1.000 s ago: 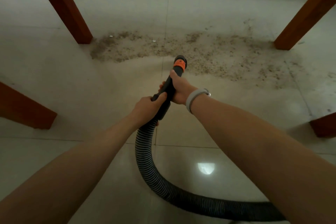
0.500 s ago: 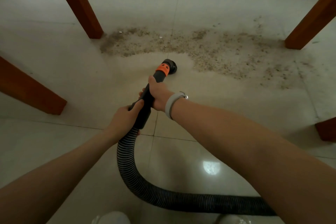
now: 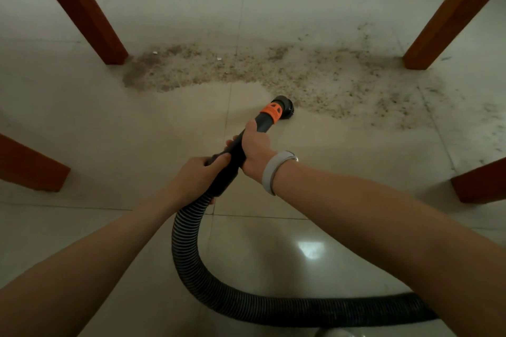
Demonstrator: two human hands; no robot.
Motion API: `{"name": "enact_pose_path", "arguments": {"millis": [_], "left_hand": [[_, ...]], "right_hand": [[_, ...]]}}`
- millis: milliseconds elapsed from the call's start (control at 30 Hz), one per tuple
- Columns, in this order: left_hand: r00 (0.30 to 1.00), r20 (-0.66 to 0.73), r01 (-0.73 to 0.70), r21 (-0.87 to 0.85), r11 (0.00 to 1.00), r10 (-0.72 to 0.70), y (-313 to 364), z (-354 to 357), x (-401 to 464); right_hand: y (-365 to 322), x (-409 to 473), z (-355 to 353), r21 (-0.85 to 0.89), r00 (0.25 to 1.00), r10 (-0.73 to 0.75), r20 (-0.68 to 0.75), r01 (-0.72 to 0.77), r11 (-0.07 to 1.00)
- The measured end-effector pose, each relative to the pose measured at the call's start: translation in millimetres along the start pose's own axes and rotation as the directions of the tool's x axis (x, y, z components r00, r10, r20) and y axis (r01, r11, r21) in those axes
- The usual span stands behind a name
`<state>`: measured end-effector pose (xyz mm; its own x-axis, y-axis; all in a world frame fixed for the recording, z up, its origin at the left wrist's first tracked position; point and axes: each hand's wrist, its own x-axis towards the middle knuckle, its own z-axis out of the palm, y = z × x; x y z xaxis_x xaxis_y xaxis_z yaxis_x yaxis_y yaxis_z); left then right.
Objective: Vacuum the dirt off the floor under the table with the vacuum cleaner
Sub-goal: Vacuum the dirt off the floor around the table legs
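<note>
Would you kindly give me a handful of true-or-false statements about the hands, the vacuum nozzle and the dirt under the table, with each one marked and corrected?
1. Both hands grip the vacuum wand. True: the left hand holds it nearer the hose, the right hand nearer the nozzle.
2. The nozzle's collar is blue. False: the collar is orange.
3. The nozzle sits at the near edge of the dirt. True.
4. The wristband is on the left wrist. False: the wristband is on the right wrist.
5. All the dirt is gone. False: a broad band remains between the far table legs.
</note>
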<state>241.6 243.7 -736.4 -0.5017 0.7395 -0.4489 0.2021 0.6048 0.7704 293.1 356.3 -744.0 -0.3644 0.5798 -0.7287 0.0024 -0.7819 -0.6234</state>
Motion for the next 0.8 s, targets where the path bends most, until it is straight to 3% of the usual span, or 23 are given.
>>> {"name": "enact_pose_path", "arguments": {"millis": [267,567,800], "left_hand": [[0.998,0.006,-0.059,0.024,0.998,0.059,-4,21,3],[0.996,-0.092,0.003,-0.168,0.986,-0.019,-36,19,0],[0.976,-0.203,0.040,-0.207,0.977,-0.083,-43,8,4]], "right_hand": [[-1,3,-24,0.017,1.000,0.016,-0.008,-0.016,1.000],[14,1,-3,-0.114,0.995,0.058,0.081,-0.048,0.992],[9,6,27,-0.241,0.984,0.090,0.153,-0.052,0.969]]}}
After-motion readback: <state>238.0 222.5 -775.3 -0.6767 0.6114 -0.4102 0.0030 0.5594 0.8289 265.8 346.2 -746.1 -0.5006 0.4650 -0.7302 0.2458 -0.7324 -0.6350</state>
